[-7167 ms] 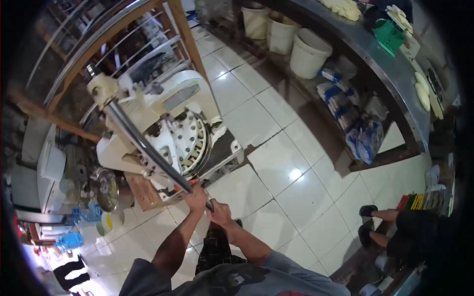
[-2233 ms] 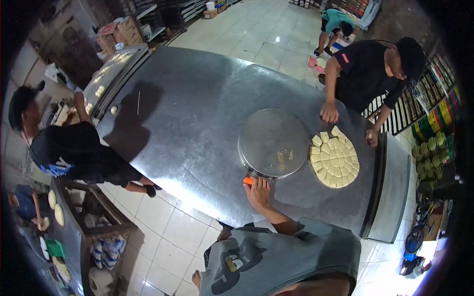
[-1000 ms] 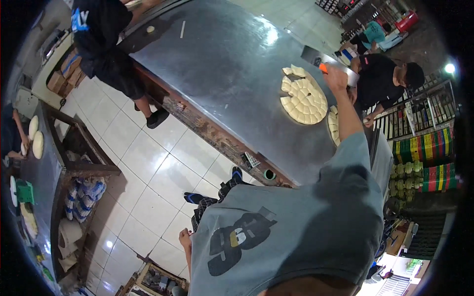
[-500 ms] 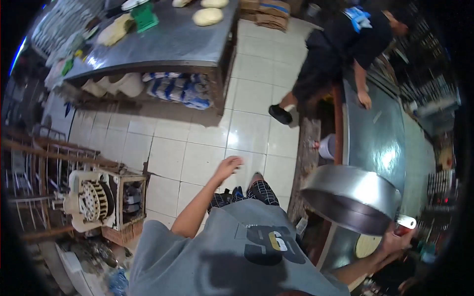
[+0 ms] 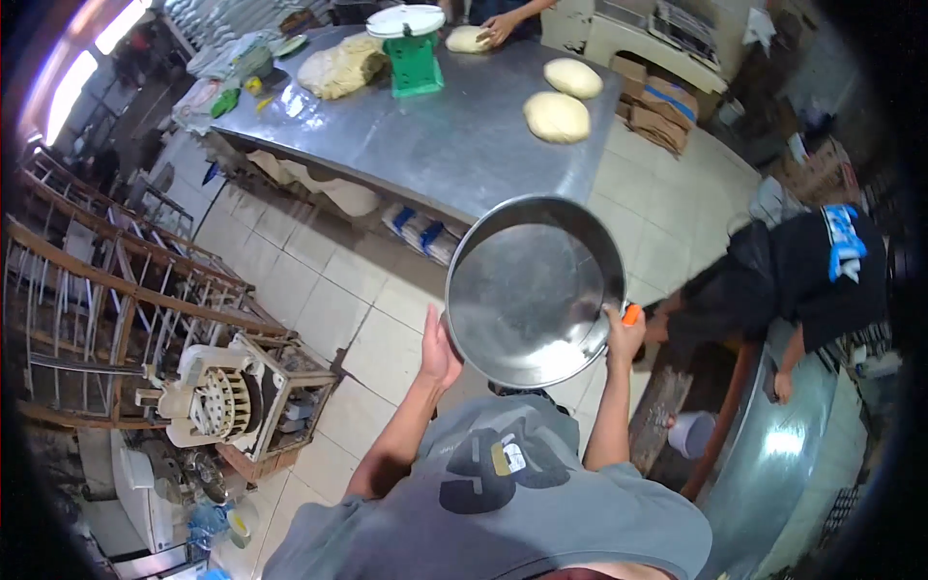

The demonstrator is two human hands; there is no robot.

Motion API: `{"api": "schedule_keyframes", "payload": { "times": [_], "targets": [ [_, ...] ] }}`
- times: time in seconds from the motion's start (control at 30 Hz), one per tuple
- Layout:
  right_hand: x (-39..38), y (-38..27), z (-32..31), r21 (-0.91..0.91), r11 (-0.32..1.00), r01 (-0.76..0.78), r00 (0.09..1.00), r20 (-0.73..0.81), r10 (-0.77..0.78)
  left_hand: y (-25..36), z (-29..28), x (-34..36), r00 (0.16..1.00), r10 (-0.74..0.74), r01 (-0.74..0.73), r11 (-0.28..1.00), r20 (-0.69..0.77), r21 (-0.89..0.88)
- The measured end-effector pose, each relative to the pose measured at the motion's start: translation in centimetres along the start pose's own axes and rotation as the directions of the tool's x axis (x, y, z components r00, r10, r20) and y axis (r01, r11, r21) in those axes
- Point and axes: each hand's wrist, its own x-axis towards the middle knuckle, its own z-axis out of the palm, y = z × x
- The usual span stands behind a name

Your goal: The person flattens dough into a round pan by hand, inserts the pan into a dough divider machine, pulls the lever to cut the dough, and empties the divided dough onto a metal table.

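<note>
While a cream machine with a ribbed drum stands at far left, a green scale sits farther back on a steel-topped table. The wearer's left hand is at the left wall of a deep, round metal pan, fingers straight and unclenched. Tilted, the pan shows its bare inside in front of the torso. The right hand grasps its right rim, beside an orange tip, possibly a handle. Far right, a co-worker in black leans over another steel surface.

The pan is silver, the handle orange, the scale green and white, the dough cream.
</note>
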Motion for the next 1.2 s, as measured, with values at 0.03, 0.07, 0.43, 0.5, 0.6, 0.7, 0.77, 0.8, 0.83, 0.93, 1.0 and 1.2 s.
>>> {"api": "schedule_keyframes", "payload": {
  "times": [0.03,0.07,0.43,0.5,0.6,0.7,0.77,0.8,0.83,0.93,1.0,1.2],
  "targets": [
    [0.4,-1.5,2.7,-0.099,0.995,-0.022,0.999,0.035,0.026,1.5,-0.8,1.2,0.998,0.067,-0.067,0.998,-0.018,0.015],
    [0.4,-2.9,5.3,-0.112,0.994,-0.008,0.997,0.078,0.017,2.1,-2.1,2.5,0.973,0.209,-0.201,0.976,-0.1,0.086],
    [5.0,-12.9,33.1,0.342,0.912,-0.229,0.841,0.542,0.008,20.2,-12.5,16.1,0.508,0.734,-0.199,0.609,-0.45,0.768],
    [6.2,-14.4,38.3,0.331,0.915,-0.231,0.793,0.609,-0.02,25.3,-14.2,19.5,0.537,0.745,-0.24,0.585,-0.396,0.775],
    [6.7,-19.1,44.6,0.348,0.848,-0.401,0.704,0.709,0.042,31.3,-20.4,26.2,0.565,0.73,-0.411,0.653,-0.385,0.636],
    [7.0,-21.2,51.3,0.364,0.75,-0.553,0.661,0.74,0.129,36.7,-30.3,30.6,0.672,0.704,-0.576,0.692,-0.231,0.435],
    [7.6,-21.7,55.4,0.351,0.766,-0.539,0.623,0.778,0.082,40.4,-32.0,33.5,0.719,0.653,-0.552,0.745,-0.238,0.376],
    [7.9,-20.6,57.6,0.352,0.826,-0.44,0.687,0.724,0.057,42.6,-29.6,35.4,0.676,0.611,-0.472,0.788,-0.412,0.395],
    [8.1,-20.1,59.2,0.308,0.83,-0.466,0.679,0.726,0.112,44.7,-27.0,36.9,0.599,0.562,-0.384,0.826,-0.57,0.412],
    [8.0,-20.8,62.6,0.271,0.924,-0.271,0.713,0.701,0.004,48.1,-34.4,38.6,0.743,0.58,-0.342,0.759,-0.335,0.555],
    [8.8,-21.5,61.6,0.172,0.98,0.103,0.741,0.643,-0.191,49.4,-36.0,39.8,0.737,0.588,-0.305,0.731,-0.335,0.61],
    [14.6,-17.1,53.0,-0.05,0.961,-0.271,0.958,-0.116,0.264,51.0,-33.4,41.0,0.666,0.662,-0.128,0.555,-0.343,0.822]
  ]
}}
